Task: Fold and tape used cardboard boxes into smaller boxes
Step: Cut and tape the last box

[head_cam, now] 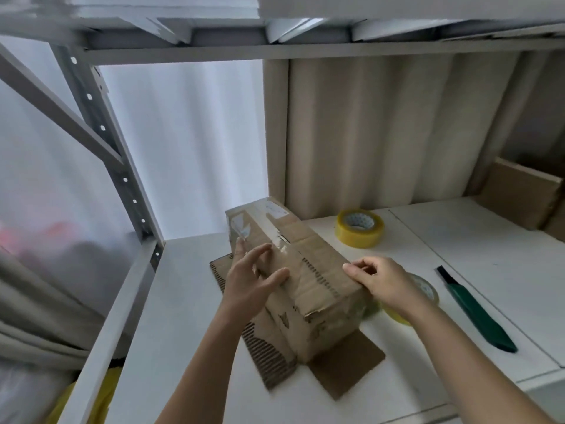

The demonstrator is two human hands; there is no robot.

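1. Box (293, 270) at frame centre on the table (183, 316).
2. Left hand (250, 283) spread, steadying its side.
3. Right hand (382, 283) pinches the near top edge, probably pressing tape down.

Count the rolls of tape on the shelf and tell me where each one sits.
2. One tape roll stands clear on the shelf behind the cardboard box. The second roll lies right of the box, mostly hidden behind the right hand. Others could be hidden.

A long, taped-shut brown cardboard box (301, 272) is laid slantwise on flat cardboard (345, 365), mid-shelf, near edge.
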